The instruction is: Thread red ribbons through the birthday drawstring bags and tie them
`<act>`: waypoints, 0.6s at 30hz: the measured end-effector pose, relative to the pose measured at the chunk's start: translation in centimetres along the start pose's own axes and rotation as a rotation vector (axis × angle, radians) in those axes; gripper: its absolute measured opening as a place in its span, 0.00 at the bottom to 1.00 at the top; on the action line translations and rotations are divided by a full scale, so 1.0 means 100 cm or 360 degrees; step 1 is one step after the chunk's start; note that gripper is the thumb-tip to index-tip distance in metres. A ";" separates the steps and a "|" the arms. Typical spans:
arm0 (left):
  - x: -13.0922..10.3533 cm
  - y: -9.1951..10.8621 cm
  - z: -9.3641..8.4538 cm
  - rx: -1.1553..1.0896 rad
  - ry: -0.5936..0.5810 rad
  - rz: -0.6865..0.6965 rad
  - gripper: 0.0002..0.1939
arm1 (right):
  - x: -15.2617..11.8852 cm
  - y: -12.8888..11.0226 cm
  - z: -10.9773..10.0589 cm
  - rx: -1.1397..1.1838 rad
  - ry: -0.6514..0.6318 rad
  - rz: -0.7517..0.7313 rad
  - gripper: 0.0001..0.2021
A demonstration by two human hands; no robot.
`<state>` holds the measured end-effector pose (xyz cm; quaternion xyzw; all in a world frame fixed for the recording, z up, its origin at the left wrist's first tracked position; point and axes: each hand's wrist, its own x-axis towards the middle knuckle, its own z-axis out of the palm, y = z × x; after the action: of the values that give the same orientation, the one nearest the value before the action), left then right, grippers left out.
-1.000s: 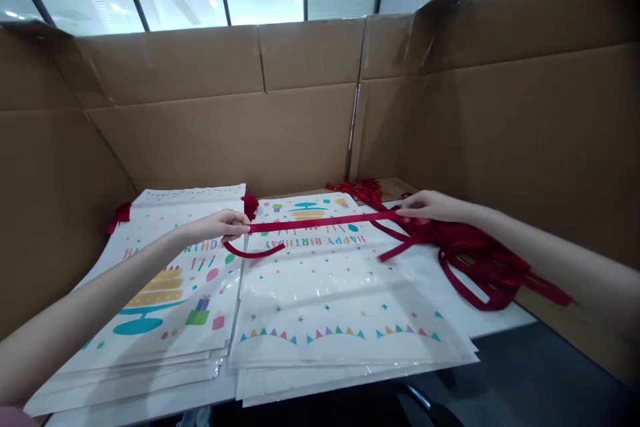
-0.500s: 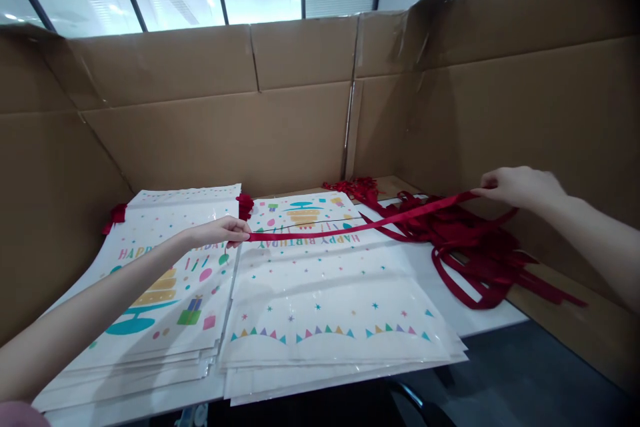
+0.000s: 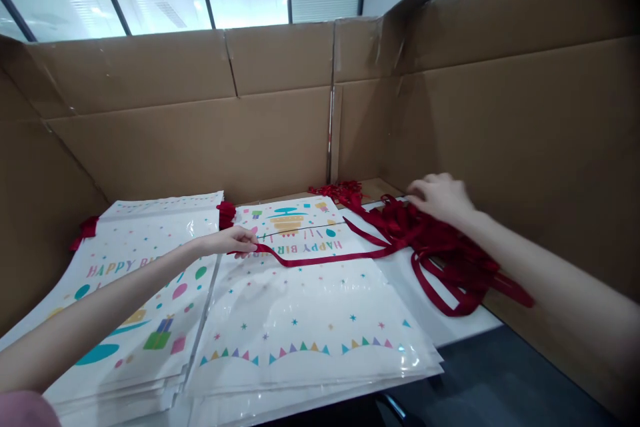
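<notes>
My left hand [image 3: 239,241] pinches the end of a red ribbon [image 3: 325,259] above the right stack of printed bags [image 3: 310,307]. From there the ribbon sags and runs right to a tangled pile of red ribbons [image 3: 450,250]. My right hand [image 3: 440,197] is over the back of that pile, fingers apart and slightly curled, with nothing seen in it. A thin dark line crosses the upper part of the right stack. The left stack of bags [image 3: 145,293] lies under my left forearm, with red ribbon bunches at its top corners.
Tall cardboard walls [image 3: 190,147] stand at the back and both sides. Thin red strings [image 3: 345,193] lie at the back. The white table [image 3: 470,327] ends at the front right, where the dark floor shows below. A chair part shows at the bottom.
My right hand has let go of the ribbon and moved left over the pile. The stretched ribbon has dropped and gone slack. The view has shifted slightly right.
</notes>
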<state>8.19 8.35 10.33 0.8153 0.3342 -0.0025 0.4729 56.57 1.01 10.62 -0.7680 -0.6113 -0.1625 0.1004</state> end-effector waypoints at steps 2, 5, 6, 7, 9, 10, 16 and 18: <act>0.016 0.012 0.008 -0.0024 -0.0041 0.0082 0.17 | -0.002 -0.054 0.009 0.0586 -0.0118 -0.0389 0.15; 0.037 0.028 0.020 0.0020 -0.0097 0.0205 0.16 | -0.016 -0.141 0.017 0.1474 -0.0354 -0.0689 0.21; 0.043 0.032 0.024 0.0046 -0.0101 0.0236 0.16 | -0.023 -0.166 0.017 0.1695 -0.0450 -0.0697 0.23; 0.048 0.035 0.028 0.0074 -0.0090 0.0263 0.16 | -0.030 -0.188 0.017 0.1867 -0.0544 -0.0695 0.25; 0.057 0.039 0.033 0.0112 -0.0014 0.0323 0.15 | -0.043 -0.219 0.018 0.2112 -0.0715 -0.0745 0.27; 0.061 0.039 0.036 0.0116 0.0037 0.0359 0.14 | -0.048 -0.229 0.019 0.2201 -0.0798 -0.0750 0.27; 0.084 0.033 0.042 0.0040 0.0089 0.0446 0.10 | -0.056 -0.231 0.036 0.2103 -0.0806 -0.0480 0.24; 0.090 0.030 0.041 0.0011 0.0022 0.0441 0.13 | -0.057 -0.221 0.041 0.1979 -0.0768 -0.0504 0.23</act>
<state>18.08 9.06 7.47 0.8553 0.2218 0.0672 0.4634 34.49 2.43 3.71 -0.4838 -0.7012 0.3815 0.3588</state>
